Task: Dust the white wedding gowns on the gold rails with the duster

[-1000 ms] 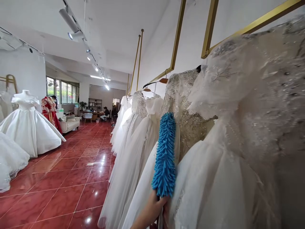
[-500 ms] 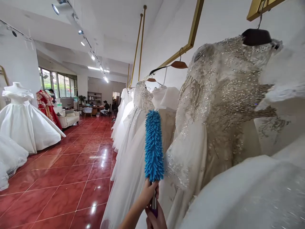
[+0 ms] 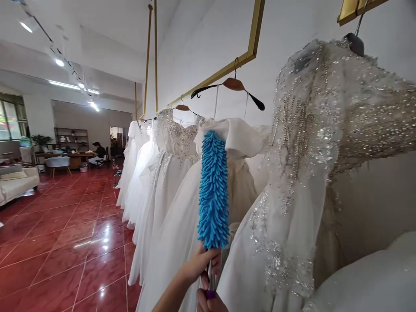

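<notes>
Two hands grip one blue chenille duster (image 3: 213, 190), low in the middle of the frame: the left hand (image 3: 198, 263) is curled shut around the metal shaft just under the fluffy head, and the right hand (image 3: 210, 302) closes over the purple end of the handle at the bottom edge, only partly in view. The duster stands nearly upright, its head lying against the front of the white ruffle-shouldered gown (image 3: 234, 173) and just beside the sequinned sleeve of the beaded gown (image 3: 302, 182) on the right of the frame.

Snagging looks like the main risk: the chenille fingers could catch on the loose sequins and bead strands of that sleeve and pull them off if the head is dragged sideways. A hard push might also tip the white gown's hanger (image 3: 231, 84) off the gold rail (image 3: 227, 69) in the upper middle.

As for the duster, its head is a long bright-blue cylinder of stubby microfibre noodles, dense and clean-looking, on a thin silver rod
</notes>
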The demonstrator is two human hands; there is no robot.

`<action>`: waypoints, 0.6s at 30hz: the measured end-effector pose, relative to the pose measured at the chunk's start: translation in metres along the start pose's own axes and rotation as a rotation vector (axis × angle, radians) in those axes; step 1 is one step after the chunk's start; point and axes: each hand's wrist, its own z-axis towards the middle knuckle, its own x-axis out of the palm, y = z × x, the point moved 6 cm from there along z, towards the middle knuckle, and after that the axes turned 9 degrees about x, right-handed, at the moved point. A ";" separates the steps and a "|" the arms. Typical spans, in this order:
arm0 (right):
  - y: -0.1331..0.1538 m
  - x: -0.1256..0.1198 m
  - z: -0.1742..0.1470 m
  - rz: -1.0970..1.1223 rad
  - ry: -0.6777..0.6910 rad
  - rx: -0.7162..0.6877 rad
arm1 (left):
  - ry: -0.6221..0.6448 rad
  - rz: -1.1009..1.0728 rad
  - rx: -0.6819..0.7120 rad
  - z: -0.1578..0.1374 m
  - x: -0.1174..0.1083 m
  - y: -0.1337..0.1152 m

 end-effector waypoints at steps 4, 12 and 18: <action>-0.010 -0.031 0.022 -0.065 -0.152 -0.017 | -0.006 0.007 -0.042 0.007 -0.026 0.022; -0.031 -0.107 0.055 -0.029 -0.723 -0.140 | -0.032 -0.127 -0.061 -0.004 -0.068 0.037; -0.046 -0.131 0.085 -0.225 -0.815 -0.210 | -0.056 0.077 -0.085 0.011 -0.103 0.027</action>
